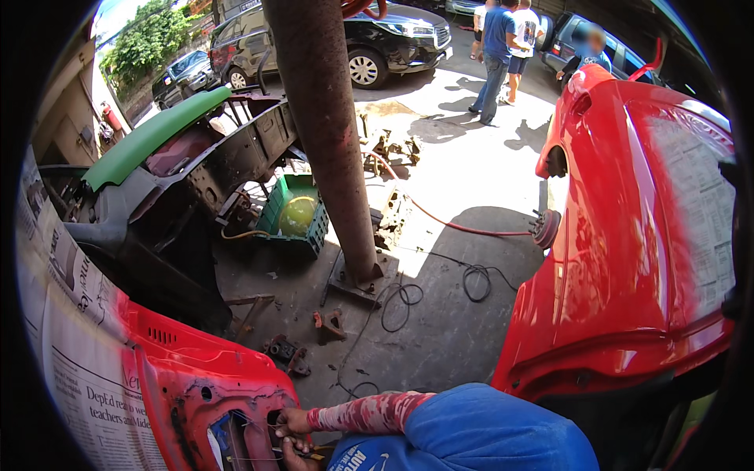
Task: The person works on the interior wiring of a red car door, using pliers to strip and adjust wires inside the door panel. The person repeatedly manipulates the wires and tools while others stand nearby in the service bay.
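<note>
Along the left edge of the frame, sheets of printed newspaper masking cover a freshly painted red car body panel, which fills the lower left. Above it, in the upper left, stands a stripped dark car shell topped by a green curved panel. At the bottom, left of centre, one hand reaches into a dark opening in the red panel; its fingers are curled around thin wires there, pinching them. A second hand lies just below it at the frame's lower edge, closed on a small yellow-handled tool; which hand is the left and which the right cannot be told from this view. A forearm in a red-and-white patterned sleeve runs right from the hands to a blue garment at bottom centre.

At centre, a rusty round steel post rises from a base plate on the stained concrete floor. Left of the post sits a green plastic crate. Black cable loops and a red hose lie on the floor to its right. At the right, a glossy red car body carries more newspaper. In the upper part, parked cars and standing people occupy a sunlit yard.
</note>
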The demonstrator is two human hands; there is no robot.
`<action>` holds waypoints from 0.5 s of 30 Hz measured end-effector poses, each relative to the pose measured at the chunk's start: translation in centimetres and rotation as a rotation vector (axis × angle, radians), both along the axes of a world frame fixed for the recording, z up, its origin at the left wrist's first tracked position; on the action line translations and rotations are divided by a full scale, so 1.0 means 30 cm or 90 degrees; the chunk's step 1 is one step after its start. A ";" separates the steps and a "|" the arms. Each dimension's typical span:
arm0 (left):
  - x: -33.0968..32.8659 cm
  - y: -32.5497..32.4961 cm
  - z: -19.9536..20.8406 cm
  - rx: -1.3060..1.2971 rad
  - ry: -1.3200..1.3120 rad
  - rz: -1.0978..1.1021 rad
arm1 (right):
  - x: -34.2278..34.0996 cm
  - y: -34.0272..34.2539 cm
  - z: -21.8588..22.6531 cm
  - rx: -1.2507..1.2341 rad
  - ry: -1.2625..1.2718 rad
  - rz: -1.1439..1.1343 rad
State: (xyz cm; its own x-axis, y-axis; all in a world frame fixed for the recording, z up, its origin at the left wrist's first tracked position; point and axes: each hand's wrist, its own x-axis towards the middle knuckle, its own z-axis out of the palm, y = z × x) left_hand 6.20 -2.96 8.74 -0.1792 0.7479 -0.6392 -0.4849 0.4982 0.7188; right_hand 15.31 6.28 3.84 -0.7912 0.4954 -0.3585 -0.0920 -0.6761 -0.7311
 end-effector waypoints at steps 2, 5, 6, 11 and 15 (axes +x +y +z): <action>0.004 0.001 0.006 -0.002 0.001 0.001 | -0.037 -0.007 -0.036 -0.010 -0.017 -0.026; 0.016 0.005 0.022 -0.004 0.006 -0.001 | -0.061 -0.020 -0.080 0.064 -0.058 -0.077; 0.021 0.005 0.031 -0.006 0.008 0.000 | -0.064 -0.019 -0.083 0.104 -0.069 -0.088; 0.041 -0.002 0.096 -0.010 0.024 0.002 | -0.020 0.002 -0.038 0.129 -0.078 -0.043; 0.067 -0.011 0.117 0.005 0.091 0.017 | 0.006 0.001 -0.003 0.175 -0.115 -0.058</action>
